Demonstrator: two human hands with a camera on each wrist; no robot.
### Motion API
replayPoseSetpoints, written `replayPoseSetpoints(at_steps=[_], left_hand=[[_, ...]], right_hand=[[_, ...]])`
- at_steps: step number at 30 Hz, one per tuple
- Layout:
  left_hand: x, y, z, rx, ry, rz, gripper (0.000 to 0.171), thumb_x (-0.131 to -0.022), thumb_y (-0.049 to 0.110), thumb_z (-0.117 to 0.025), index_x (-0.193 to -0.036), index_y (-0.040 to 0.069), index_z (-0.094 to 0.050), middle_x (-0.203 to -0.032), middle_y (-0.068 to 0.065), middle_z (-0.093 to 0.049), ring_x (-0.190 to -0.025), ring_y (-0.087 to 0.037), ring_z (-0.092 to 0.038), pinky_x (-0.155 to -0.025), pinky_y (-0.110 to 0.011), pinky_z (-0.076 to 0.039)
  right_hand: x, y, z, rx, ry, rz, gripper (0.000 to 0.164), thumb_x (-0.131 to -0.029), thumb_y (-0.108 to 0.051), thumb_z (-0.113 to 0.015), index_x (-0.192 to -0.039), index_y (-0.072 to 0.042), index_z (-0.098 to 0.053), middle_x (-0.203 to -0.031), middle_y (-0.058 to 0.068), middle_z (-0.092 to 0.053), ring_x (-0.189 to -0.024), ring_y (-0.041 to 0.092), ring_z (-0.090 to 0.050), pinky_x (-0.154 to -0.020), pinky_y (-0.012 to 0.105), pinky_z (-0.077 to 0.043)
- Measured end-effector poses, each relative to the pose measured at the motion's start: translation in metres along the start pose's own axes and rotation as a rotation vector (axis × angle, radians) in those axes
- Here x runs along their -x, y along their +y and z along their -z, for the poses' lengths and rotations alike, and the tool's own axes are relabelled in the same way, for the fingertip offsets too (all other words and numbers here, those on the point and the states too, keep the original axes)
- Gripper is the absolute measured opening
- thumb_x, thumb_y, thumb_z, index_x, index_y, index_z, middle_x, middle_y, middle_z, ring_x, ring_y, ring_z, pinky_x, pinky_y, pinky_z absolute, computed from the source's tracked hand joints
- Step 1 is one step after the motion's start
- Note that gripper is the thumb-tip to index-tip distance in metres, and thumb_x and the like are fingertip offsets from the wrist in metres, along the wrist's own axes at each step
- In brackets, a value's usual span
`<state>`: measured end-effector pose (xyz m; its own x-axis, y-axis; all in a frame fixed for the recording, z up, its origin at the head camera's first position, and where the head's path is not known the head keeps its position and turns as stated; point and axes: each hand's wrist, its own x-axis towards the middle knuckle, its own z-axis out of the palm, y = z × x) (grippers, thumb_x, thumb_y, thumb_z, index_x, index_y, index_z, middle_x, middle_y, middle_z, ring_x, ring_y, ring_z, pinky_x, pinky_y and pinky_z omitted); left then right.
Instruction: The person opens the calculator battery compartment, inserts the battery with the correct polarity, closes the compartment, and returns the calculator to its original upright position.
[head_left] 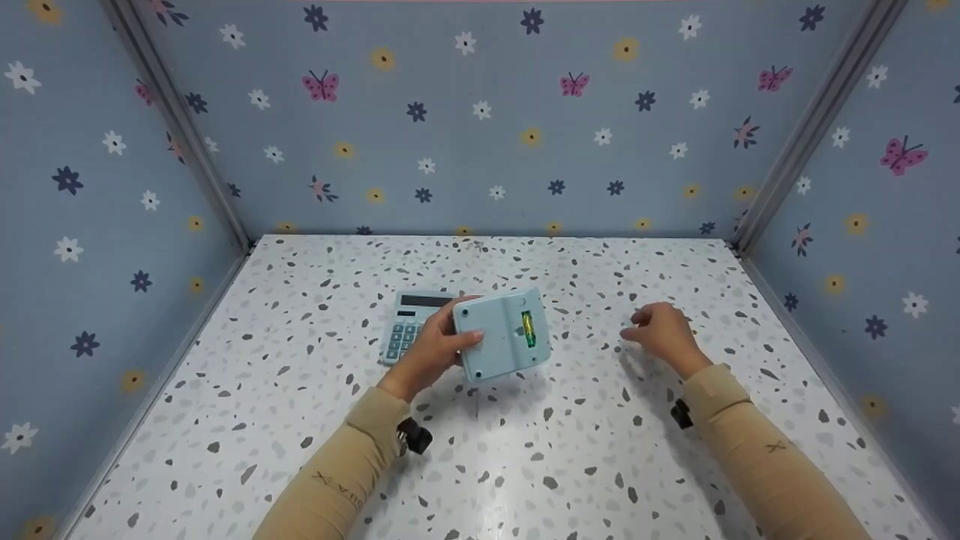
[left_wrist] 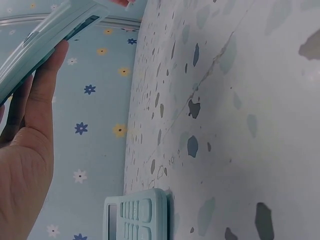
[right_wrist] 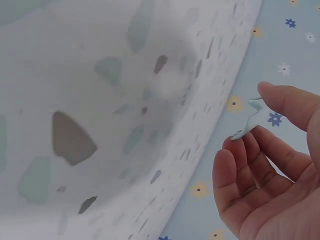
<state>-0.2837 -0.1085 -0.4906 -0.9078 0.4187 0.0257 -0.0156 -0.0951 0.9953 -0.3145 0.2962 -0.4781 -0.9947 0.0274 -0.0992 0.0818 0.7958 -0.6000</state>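
Note:
My left hand grips a light-blue calculator by its left edge, thumb across the back, which is turned up toward the head camera. An uncovered battery slot near its right side shows a green and yellow battery. Its keys face down, hidden. Off to the right, my right hand is held above the table, apart from the calculator. The right wrist view shows its thumb and fingertips pinching a small light-blue battery cover.
A second light-blue calculator lies keys up on the speckled white table, partly behind my left hand. Flower-patterned panels enclose the table at the back and both sides.

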Motion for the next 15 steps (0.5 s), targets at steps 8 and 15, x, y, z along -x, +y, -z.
replayPoseSetpoints(at_steps=[8, 15], left_hand=[[-0.003, 0.0, -0.001, -0.008, 0.008, 0.0, 0.066, -0.105, 0.012, -0.068, -0.165, 0.018, -0.043, -0.154, -0.019, -0.059, -0.126, -0.032, -0.069, -0.096, -0.052, -0.064], [-0.002, 0.001, -0.003, 0.003, -0.002, -0.004, 0.07, -0.105, 0.011, -0.068, -0.168, 0.015, -0.038, -0.153, -0.019, -0.059, -0.126, -0.031, -0.069, -0.097, -0.053, -0.064]], right_hand=[[0.01, -0.018, -0.004, -0.1, 0.065, 0.075, 0.042, -0.098, -0.023, -0.081, -0.127, 0.006, -0.073, -0.118, 0.023, -0.071, -0.103, 0.033, -0.067, -0.087, 0.045, -0.057], [0.022, -0.036, -0.01, -0.148, 0.093, 0.159, 0.034, -0.096, -0.019, -0.082, -0.121, 0.004, -0.076, -0.11, 0.02, -0.071, -0.099, 0.032, -0.067, -0.081, 0.04, -0.057]])
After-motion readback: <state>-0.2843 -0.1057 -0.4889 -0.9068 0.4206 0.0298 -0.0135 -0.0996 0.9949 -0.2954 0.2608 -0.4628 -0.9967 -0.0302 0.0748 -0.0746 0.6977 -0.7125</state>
